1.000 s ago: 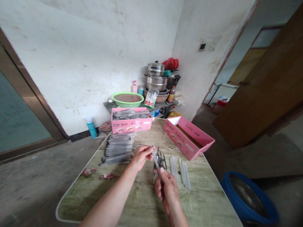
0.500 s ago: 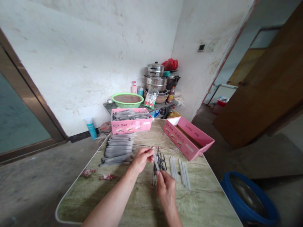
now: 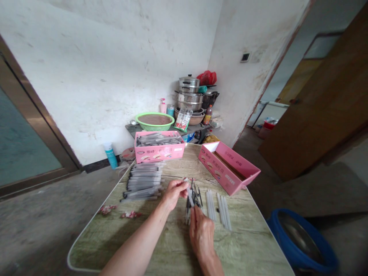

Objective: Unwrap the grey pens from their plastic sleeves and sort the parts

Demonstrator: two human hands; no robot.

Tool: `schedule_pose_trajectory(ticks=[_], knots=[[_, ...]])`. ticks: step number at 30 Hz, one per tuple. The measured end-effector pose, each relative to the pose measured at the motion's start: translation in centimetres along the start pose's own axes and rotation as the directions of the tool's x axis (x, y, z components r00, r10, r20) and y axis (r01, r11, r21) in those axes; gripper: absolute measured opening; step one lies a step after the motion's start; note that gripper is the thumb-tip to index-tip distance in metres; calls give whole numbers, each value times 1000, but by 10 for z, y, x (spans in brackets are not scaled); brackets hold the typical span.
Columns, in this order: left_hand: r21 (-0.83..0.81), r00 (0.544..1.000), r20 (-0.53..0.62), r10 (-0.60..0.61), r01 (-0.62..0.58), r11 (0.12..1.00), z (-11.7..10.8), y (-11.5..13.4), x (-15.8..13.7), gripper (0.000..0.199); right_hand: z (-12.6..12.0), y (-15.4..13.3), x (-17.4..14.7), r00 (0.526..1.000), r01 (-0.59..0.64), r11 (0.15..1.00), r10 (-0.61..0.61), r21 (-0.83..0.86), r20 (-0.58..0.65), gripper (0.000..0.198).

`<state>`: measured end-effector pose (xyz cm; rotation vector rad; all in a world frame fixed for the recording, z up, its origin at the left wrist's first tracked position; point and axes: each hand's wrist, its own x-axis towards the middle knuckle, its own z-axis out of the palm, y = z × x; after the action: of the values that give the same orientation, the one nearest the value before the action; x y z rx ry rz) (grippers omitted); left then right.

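The left hand [image 3: 176, 191] pinches the upper end of a translucent tube [image 3: 190, 196], probably a pen barrel, though it is too small and blurred to be sure. The tube slants down to the right hand [image 3: 202, 230], whose grip is closed on its lower end; the back of that hand hides most of the fingers and whatever the tube's end meets inside them. The tube is held above the worktop [image 3: 161, 249], over a loose heap of dark slim pieces [image 3: 197, 196], partly covered by the hands and hard to count. Just right of the heap lie two small groups of pale tubes [image 3: 224, 212], the nearer ends of the left group close to the right hand.

On the left, a row of dark-ended tubes [image 3: 145, 181] runs up to a pink carton [image 3: 159, 155] filled with similar ones, their lower layers out of sight behind its front wall. A second pink carton [image 3: 220, 173] stands at the right, its near wall concealing part of the inside. Both forearms are cut off by the bottom edge. A blue tub [image 3: 273, 226] sits beside the worktop, its contents dim.
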<state>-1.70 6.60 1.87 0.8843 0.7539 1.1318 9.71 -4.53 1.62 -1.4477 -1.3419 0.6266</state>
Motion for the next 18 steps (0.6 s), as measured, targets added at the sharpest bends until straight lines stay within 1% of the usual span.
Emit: schedule_pose_trajectory(ticks=[1,2,3,4,5,6,7,8,9,10,11,12,13,14,15,16,17,18], knots=[[-6,1000,12,4,-4,1000,-1,0,0,34,1,-1,0,997,-66,995,64,78,31,42],[-14,1000,30,10,-9,1000,-1,1,0,34,1,-2,1,985,-166,966,151,198,86,44],[-23,999,48,18,-17,1000,-2,2,0,34,1,-3,2,956,-284,900,240,330,169,45],[-27,998,63,25,-23,999,-2,4,0,34,1,-4,2,914,-398,803,306,443,267,47],[-30,997,73,30,-28,999,-3,5,-1,34,1,-5,3,870,-488,702,338,519,360,49],[-29,997,77,32,-30,999,-2,5,-1,34,1,-6,3,838,-540,627,342,562,425,50],[-26,997,77,31,-29,999,-2,5,-1,34,0,-6,3,831,-551,601,333,579,445,49],[-23,997,71,28,-26,999,-1,5,-2,34,-1,-6,2,849,-521,635,315,571,424,48],[-21,998,58,23,-22,1000,0,4,-2,34,-1,-5,2,887,-449,719,288,531,361,46],[-19,999,40,17,-16,1000,1,2,-2,34,-2,-5,1,932,-343,824,242,450,268,46],[-17,1000,17,10,-10,1000,2,1,-2,35,-2,-3,1,970,-221,919,174,326,167,46],[-15,1000,-6,1,-2,1000,3,-1,-2,35,-2,-2,1,992,-106,978,93,179,82,46],[-12,1000,-28,-6,5,1000,3,-2,-1,35,-2,-1,1,1000,-19,999,18,41,25,46],[-9,999,-45,-10,10,1000,3,-3,-1,35,-2,-1,1,999,32,998,-33,-57,-8,46],[-7,998,-55,-11,11,1000,2,-3,0,35,-2,0,1,998,52,993,-56,-105,-32,46],[-7,998,-54,-10,9,1000,2,-3,0,35,-2,-1,1,998,50,994,-54,-99,-40,46],[-10,999,-44,-4,4,1000,1,-2,0,35,-2,-1,2,999,23,999,-24,-42,-28,45],[-16,1000,-26,6,-6,1000,0,-1,0,35,-2,-2,3,999,-35,998,34,61,5,45]])
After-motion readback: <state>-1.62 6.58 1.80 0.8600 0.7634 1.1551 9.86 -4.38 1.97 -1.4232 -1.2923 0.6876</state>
